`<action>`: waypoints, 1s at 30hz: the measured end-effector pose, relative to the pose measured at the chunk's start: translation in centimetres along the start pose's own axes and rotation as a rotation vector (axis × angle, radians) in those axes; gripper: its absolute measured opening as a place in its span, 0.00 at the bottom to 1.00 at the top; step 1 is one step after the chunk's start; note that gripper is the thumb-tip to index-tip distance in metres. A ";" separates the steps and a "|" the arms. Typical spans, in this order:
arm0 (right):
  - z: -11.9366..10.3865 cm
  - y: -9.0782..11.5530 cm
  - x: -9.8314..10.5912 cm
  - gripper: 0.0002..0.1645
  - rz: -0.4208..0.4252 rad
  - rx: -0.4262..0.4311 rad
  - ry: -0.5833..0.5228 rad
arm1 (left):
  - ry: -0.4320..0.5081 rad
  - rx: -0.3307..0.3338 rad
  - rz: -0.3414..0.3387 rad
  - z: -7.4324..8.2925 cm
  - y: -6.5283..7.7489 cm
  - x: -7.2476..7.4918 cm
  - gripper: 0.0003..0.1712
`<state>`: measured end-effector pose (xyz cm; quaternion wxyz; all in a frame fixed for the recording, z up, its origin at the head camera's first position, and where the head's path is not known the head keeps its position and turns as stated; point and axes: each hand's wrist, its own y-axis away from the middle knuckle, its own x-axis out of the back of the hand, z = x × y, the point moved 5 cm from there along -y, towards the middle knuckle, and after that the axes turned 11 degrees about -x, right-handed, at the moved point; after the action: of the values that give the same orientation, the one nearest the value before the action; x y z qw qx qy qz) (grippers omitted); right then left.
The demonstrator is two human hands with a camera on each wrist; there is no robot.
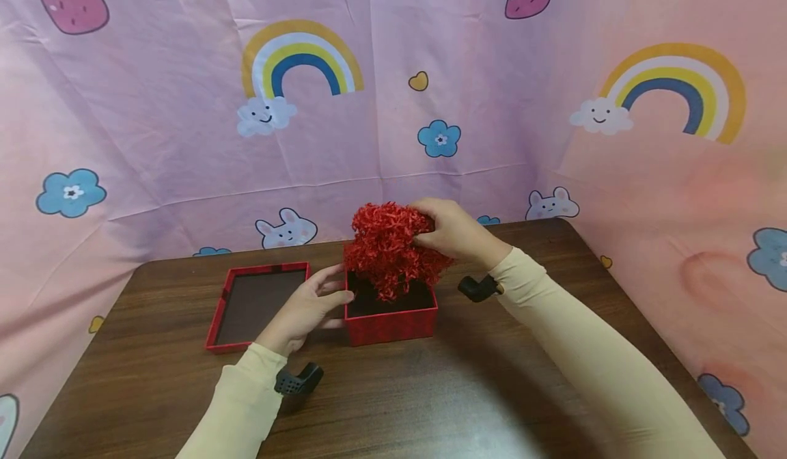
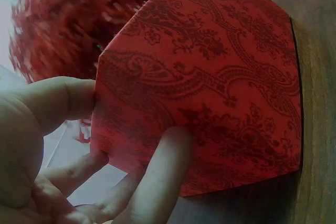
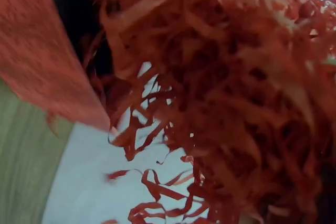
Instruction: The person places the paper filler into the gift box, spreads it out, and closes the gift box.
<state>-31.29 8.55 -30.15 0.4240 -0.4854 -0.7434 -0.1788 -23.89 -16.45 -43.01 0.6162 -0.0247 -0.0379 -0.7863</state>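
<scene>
A red box [image 1: 391, 326] with a dark inside and a darker paisley pattern stands on the table. My left hand [image 1: 310, 309] holds it by its left side, thumb at the rim and the other fingers along the outer wall [image 2: 210, 93]. Over the box, my right hand [image 1: 455, 230] grips a big bunch of red shredded paper [image 1: 390, 240] from its upper right. The bunch hangs above the opening, its lower strands dipping within the rim. Loose curled strands [image 3: 157, 187] trail from it in the right wrist view, where the right hand's fingers are hidden.
Left of the box, a red-edged lid [image 1: 258, 305] lies on the brown wooden table [image 1: 393, 404] with its dark inner face up. A pink printed cloth [image 1: 393, 104] hangs behind the table and along its right side.
</scene>
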 end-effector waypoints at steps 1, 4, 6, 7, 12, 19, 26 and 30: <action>0.0 -0.1 -0.7 0.22 -0.010 0.010 0.028 | -0.001 -0.001 -0.001 0.0 0.0 0.0 0.44; -0.1 -0.4 -2.3 0.24 -0.016 0.051 0.120 | 0.000 -0.001 -0.001 0.0 -0.1 -0.1 0.43; -0.2 -0.4 -3.1 0.26 -0.020 0.071 0.176 | 0.004 -0.002 -0.002 0.0 -0.1 -0.1 0.42; -0.3 -0.4 -3.5 0.27 -0.024 0.080 0.197 | 0.005 -0.003 -0.002 0.0 -0.1 -0.1 0.42; -0.5 -0.3 -4.8 0.29 -0.052 0.084 0.247 | 0.002 -0.006 -0.001 0.0 0.0 0.1 0.44; -0.4 -0.1 -6.1 0.36 -0.113 0.044 0.254 | 0.005 -0.001 -0.002 0.1 0.1 0.0 0.45; -0.2 0.8 -5.8 0.41 -0.124 0.017 0.246 | 0.011 0.005 0.007 0.0 0.1 -0.1 0.43; -0.7 1.2 -5.9 0.34 -0.088 0.090 0.278 | 0.012 0.007 0.012 0.0 0.1 -0.1 0.41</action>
<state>-28.90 5.29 -34.63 0.5358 -0.4036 -0.7054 -0.2292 -23.78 -16.36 -42.99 0.6211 -0.0180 -0.0368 -0.7827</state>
